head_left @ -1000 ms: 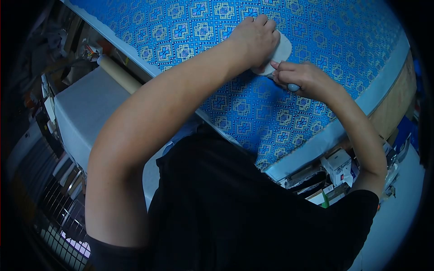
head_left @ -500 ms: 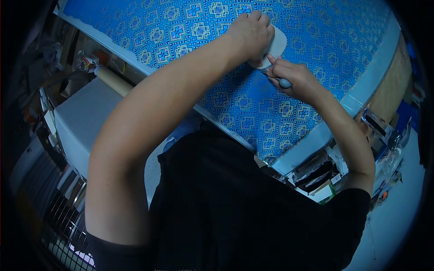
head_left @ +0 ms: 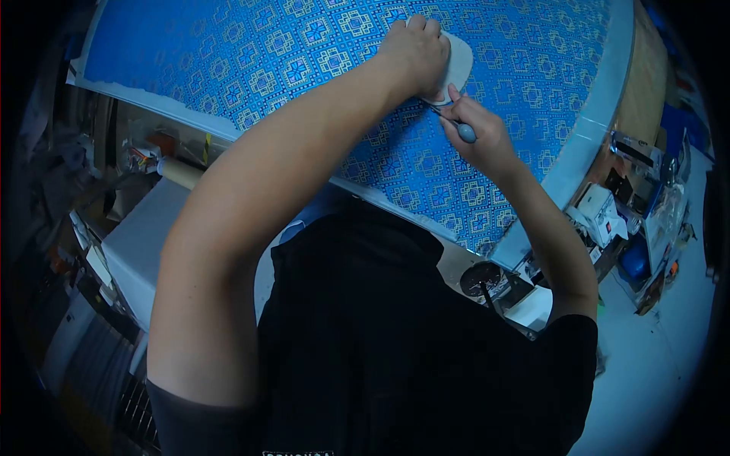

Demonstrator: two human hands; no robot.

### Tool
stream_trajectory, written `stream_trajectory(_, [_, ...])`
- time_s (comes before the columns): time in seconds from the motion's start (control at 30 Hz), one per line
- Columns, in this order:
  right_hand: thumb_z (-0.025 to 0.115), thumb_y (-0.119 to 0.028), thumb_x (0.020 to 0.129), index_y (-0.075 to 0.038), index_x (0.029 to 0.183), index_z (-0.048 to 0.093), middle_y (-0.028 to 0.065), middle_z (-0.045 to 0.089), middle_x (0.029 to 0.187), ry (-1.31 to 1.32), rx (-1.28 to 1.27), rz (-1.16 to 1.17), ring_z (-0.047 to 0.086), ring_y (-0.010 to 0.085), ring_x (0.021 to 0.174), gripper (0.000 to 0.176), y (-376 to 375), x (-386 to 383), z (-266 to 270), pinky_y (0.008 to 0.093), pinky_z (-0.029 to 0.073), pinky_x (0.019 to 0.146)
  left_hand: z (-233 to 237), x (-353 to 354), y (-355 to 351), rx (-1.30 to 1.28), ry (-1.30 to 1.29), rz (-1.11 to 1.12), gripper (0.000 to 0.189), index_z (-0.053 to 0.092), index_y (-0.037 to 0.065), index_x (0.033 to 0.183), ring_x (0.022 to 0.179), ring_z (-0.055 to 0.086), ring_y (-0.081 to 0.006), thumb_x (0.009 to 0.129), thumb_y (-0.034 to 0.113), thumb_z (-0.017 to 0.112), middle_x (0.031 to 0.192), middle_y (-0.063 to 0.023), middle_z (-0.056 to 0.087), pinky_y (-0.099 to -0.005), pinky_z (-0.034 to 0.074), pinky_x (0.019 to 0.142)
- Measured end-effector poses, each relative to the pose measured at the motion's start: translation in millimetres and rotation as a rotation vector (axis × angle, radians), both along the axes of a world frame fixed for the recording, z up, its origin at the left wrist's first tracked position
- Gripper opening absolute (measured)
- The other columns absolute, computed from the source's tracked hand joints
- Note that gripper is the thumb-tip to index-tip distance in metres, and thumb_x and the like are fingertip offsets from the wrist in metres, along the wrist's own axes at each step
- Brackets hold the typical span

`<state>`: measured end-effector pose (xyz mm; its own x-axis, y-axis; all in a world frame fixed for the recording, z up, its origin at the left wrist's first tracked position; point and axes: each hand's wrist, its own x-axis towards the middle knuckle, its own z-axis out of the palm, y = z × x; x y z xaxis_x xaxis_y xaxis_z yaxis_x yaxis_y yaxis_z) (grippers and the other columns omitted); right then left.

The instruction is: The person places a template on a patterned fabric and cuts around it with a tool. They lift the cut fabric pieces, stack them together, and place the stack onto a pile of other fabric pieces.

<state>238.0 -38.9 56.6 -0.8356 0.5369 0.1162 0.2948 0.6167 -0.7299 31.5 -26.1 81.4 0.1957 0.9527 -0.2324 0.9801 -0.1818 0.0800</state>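
A blue sheet with a yellow geometric pattern lies over a table. On it rests a pale, rounded flat template. My left hand presses on the template's left part with its fingers curled; its palm side is hidden. Just below and to the right, my right hand is closed around a thin tool with a rounded grey handle. The tool's tip points up and left to the template's lower edge.
A pale roll and a grey-white covered surface are at the left. Boxes, a white carton and plastic-wrapped items crowd the right side below the table's pale edge strip.
The view has shifted, with the sheet's right edge now further left. My right hand and the tool have moved slightly left with the template in the picture; both hands keep their hold.
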Motion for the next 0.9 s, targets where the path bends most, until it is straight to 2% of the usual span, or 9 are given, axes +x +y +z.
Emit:
stream_trajectory(0.07, [0.073, -0.005, 0.091, -0.005, 0.097, 0.065, 0.0167, 0.071, 0.103, -0.006, -0.013, -0.091, 0.06, 0.0403, 0.127, 0.01, -9.7, -6.0, 3.2, 0.0489, 0.055, 0.101, 0.9, -2.6, 0.9, 0.003, -0.028, -0.017, 0.088, 0.064, 0.002, 0.128, 0.126, 0.056, -0.0326, 0.064, 0.057, 0.09, 0.131, -0.015, 0.06, -0.0451, 0.049, 0.104])
stream_trajectory(0.13, [0.073, -0.006, 0.091, -0.005, 0.097, 0.066, 0.0163, 0.071, 0.102, -0.025, -0.024, -0.147, 0.063, 0.0385, 0.124, 0.009, -14.4, -9.7, 8.7, 0.047, 0.056, 0.097, 0.0, -5.1, 0.7, 0.003, -0.056, -0.04, 0.085, 0.066, 0.002, 0.127, 0.126, 0.056, -0.0332, 0.065, 0.055, 0.09, 0.131, -0.0154, 0.06, -0.0455, 0.049, 0.104])
stream_trajectory(0.2, [0.073, -0.008, 0.092, -0.005, 0.096, 0.067, 0.016, 0.072, 0.101, -0.047, -0.037, -0.203, 0.066, 0.0367, 0.121, 0.008, -20.5, -13.6, 17.4, 0.045, 0.058, 0.093, -2.6, -8.1, 2.0, 0.001, -0.074, -0.068, 0.069, 0.068, 0.005, 0.13, 0.127, 0.055, -0.0306, 0.074, 0.042, 0.087, 0.133, -0.0135, 0.061, -0.0432, 0.047, 0.104])
stream_trajectory(0.27, [0.075, -0.007, 0.091, -0.002, 0.096, 0.069, 0.0144, 0.073, 0.097, -0.205, 0.05, -0.257, 0.073, 0.0318, 0.107, 0.009, -24.3, -17.6, 29.6, 0.0381, 0.058, 0.086, -3.6, -10.5, 11.5, -0.048, -0.057, -0.111, 0.065, 0.068, 0.006, 0.13, 0.128, 0.055, -0.0312, 0.076, 0.037, 0.086, 0.135, -0.0142, 0.06, -0.0436, 0.047, 0.105])
stream_trajectory(0.37, [0.076, -0.011, 0.09, -0.004, 0.097, 0.071, 0.012, 0.074, 0.096, -0.393, -0.046, -0.32, 0.074, 0.0284, 0.093, 0.011, -27.4, -27.2, 51.1, 0.0372, 0.058, 0.076, -5.4, -15.6, 15.5, -0.083, -0.039, -0.178, 0.064, 0.067, 0.006, 0.129, 0.127, 0.056, -0.0329, 0.075, 0.036, 0.087, 0.133, -0.0151, 0.061, -0.0447, 0.049, 0.104])
stream_trajectory(0.47, [0.076, -0.011, 0.088, -0.004, 0.096, 0.071, 0.0119, 0.074, 0.095, -0.266, 0.051, -0.309, 0.072, 0.0276, 0.083, 0.011, -30.6, -23.6, 37.6, 0.0372, 0.057, 0.072, -7.2, -22.5, 16.5, -0.019, -0.021, -0.246, 0.068, 0.067, 0.006, 0.126, 0.124, 0.058, -0.0332, 0.072, 0.039, 0.088, 0.129, -0.0148, 0.062, -0.0444, 0.051, 0.101])
stream_trajectory(0.73, [0.074, -0.011, 0.089, -0.005, 0.098, 0.068, 0.0139, 0.071, 0.094, -0.09, -0.018, -0.294, 0.07, 0.0328, 0.084, 0.012, -29.8, -52.7, 22.6, 0.041, 0.057, 0.074, 1.3, -33.3, 15.7, -0.015, 0.016, -0.337, 0.069, 0.066, 0.006, 0.127, 0.119, 0.06, -0.0299, 0.072, 0.042, 0.087, 0.128, -0.0133, 0.061, -0.0427, 0.051, 0.1])
stream_trajectory(0.8, [0.074, -0.011, 0.09, -0.005, 0.099, 0.068, 0.0147, 0.071, 0.094, -0.087, -0.047, -0.294, 0.07, 0.0339, 0.084, 0.013, -27.8, -63.0, 25.2, 0.0416, 0.057, 0.074, 0.1, -33.8, 16.2, -0.009, -0.045, -0.326, 0.055, 0.071, 0.006, 0.121, 0.124, 0.058, -0.0313, 0.074, 0.03, 0.085, 0.13, -0.0141, 0.063, -0.0434, 0.049, 0.101])
stream_trajectory(0.9, [0.074, -0.009, 0.09, -0.001, 0.096, 0.066, 0.0162, 0.07, 0.094, -0.129, -0.041, -0.299, 0.07, 0.0339, 0.086, 0.014, -26.5, -69.1, 26.7, 0.0403, 0.055, 0.073, -0.6, -38.3, 25.7, -0.065, -0.006, -0.399, 0.053, 0.072, 0.008, 0.119, 0.121, 0.061, -0.0313, 0.073, 0.029, 0.086, 0.127, -0.0123, 0.064, -0.0433, 0.054, 0.097])
